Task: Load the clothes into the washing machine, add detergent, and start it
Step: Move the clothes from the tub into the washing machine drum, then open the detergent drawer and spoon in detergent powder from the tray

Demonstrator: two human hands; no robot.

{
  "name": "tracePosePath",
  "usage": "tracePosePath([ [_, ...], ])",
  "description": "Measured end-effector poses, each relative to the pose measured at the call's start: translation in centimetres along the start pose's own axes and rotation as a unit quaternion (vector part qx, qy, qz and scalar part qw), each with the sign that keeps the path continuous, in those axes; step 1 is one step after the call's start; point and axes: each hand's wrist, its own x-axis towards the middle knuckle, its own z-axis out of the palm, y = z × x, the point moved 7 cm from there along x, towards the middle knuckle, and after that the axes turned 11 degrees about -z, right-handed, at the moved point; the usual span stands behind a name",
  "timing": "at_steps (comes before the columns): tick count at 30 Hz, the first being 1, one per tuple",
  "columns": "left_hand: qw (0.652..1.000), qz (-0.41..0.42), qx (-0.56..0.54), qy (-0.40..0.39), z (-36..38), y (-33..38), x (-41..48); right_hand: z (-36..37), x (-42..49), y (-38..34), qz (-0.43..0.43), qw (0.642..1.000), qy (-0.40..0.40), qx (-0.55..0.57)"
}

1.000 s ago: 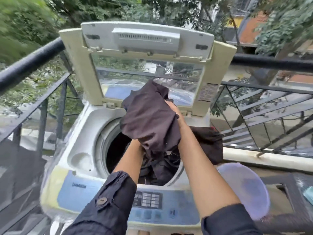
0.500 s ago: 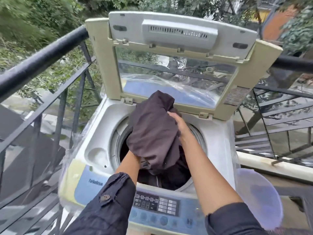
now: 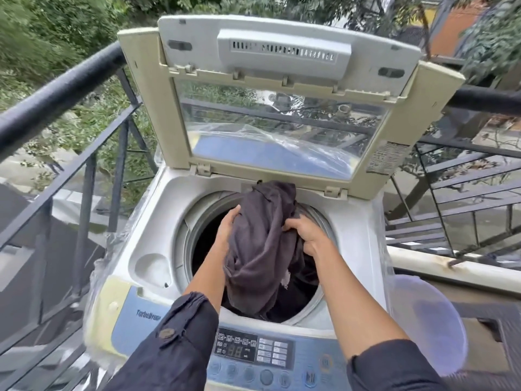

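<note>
A top-loading washing machine (image 3: 158,221) stands in front of me with its lid (image 3: 282,108) raised. A dark grey garment (image 3: 262,249) hangs bunched over the round drum opening (image 3: 194,230), its lower end down inside the drum among other dark clothes (image 3: 298,289). My left hand (image 3: 229,224) grips the garment's left side. My right hand (image 3: 307,232) grips its right side with curled fingers. The control panel (image 3: 253,351) with buttons and a lit display runs along the front edge.
A black metal railing (image 3: 56,91) runs along the left and behind the machine, with more railing bars (image 3: 465,176) on the right. A translucent purple-white basin (image 3: 428,328) sits to the right of the machine. Clear plastic film covers the machine's sides.
Both hands have lowered the dark grey garment from in front of the lid down into the drum opening. The view has moved closer to the machine.
</note>
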Motion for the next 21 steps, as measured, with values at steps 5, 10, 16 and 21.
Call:
tracePosePath([
  [5, 0.984, 0.09, 0.075, 0.137, -1.2, 1.7, 0.1, -0.7, 0.2, 1.1, 0.016, 0.997, -0.013, -0.075],
  [10, 0.972, 0.112, 0.087, 0.186, -1.3, 1.9, -0.3, -1.7, 0.3, 1.1, 0.0, 0.998, 0.035, -0.047],
  [16, 0.984, 0.071, 0.026, 0.159, -0.4, 0.9, -0.5, -1.7, 0.9, 1.0, 0.017, 0.998, 0.048, -0.039],
  [21, 0.99, 0.036, -0.032, 0.132, 0.6, 0.7, -0.5, -0.6, 0.9, 0.9, 0.045, 0.998, 0.033, 0.017],
])
